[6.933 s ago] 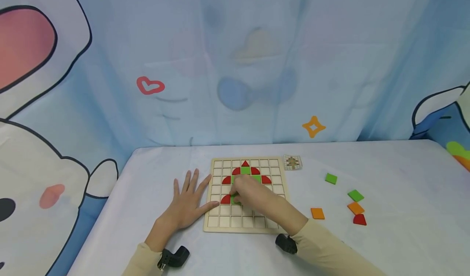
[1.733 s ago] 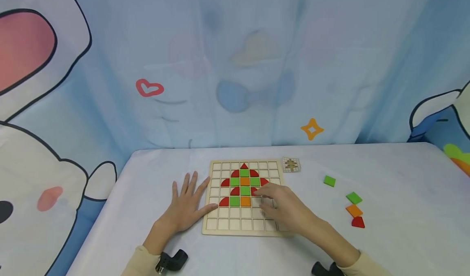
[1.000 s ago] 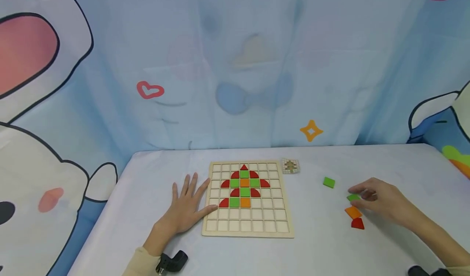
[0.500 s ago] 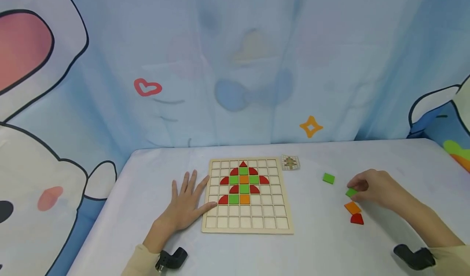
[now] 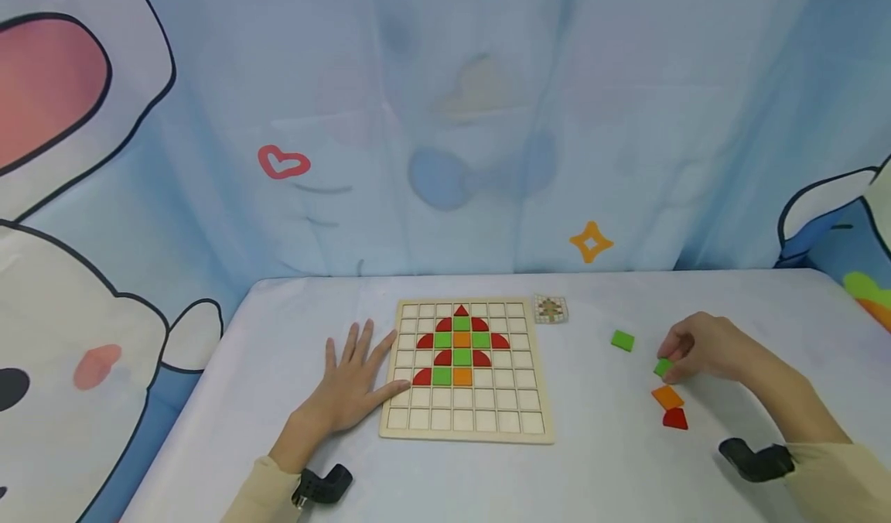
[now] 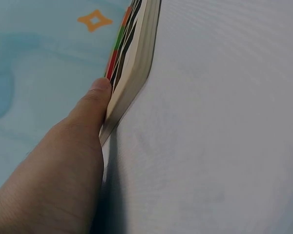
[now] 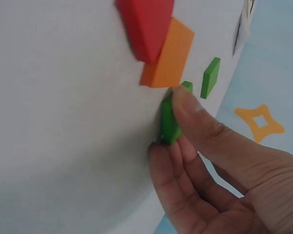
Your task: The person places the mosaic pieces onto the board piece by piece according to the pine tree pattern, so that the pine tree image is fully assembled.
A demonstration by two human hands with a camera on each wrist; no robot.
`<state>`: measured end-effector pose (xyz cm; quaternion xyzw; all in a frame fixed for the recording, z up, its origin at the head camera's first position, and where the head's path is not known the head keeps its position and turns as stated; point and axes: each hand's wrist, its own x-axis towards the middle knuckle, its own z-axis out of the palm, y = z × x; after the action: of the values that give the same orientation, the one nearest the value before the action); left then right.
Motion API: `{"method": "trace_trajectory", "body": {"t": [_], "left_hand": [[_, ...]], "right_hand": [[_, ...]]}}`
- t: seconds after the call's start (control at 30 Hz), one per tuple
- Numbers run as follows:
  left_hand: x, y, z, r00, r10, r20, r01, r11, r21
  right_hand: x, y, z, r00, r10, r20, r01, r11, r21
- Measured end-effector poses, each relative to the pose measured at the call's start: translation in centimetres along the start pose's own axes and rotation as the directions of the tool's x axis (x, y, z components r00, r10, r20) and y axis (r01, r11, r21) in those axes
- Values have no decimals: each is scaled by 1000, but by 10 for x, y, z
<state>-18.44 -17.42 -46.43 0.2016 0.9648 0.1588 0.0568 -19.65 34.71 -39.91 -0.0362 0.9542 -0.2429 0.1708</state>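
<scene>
My right hand pinches a green square tile between thumb and fingers, low over the cloth on the right. In the right wrist view the thumb lies across the tile and covers part of it. My left hand lies flat with fingers spread, its thumb resting on the left edge of the wooden grid board. Red, green and orange tiles fill several cells there in a tree-like shape, with a red triangle on top and an orange square in the lowest filled row.
An orange square tile and a red rounded tile lie touching just below my right hand. Another green tile lies to its left. A small pattern card sits by the board's upper right corner. Behind the table hangs a printed blue curtain.
My right hand has gone from the board to the right and taken hold of a green tile. An orange tile from the table now sits in the lowest filled row. The left hand stays put.
</scene>
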Motion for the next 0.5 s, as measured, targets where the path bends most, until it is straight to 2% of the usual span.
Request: {"method": "trace_trajectory", "body": {"t": [0.27, 0.43, 0.5], "left_hand": [[-1, 0, -2, 1000, -5, 12, 5, 1000, 0], [-2, 0, -1, 1000, -7, -9, 7, 1000, -8], [0, 0, 1, 1000, -8, 5, 8, 1000, -2]], "right_hand": [[-5, 6, 7, 997, -15, -77, 18, 999, 40], [-6, 4, 11, 993, -36, -112, 42, 998, 51], [-8, 5, 12, 991, -44, -123, 50, 998, 47]]}}
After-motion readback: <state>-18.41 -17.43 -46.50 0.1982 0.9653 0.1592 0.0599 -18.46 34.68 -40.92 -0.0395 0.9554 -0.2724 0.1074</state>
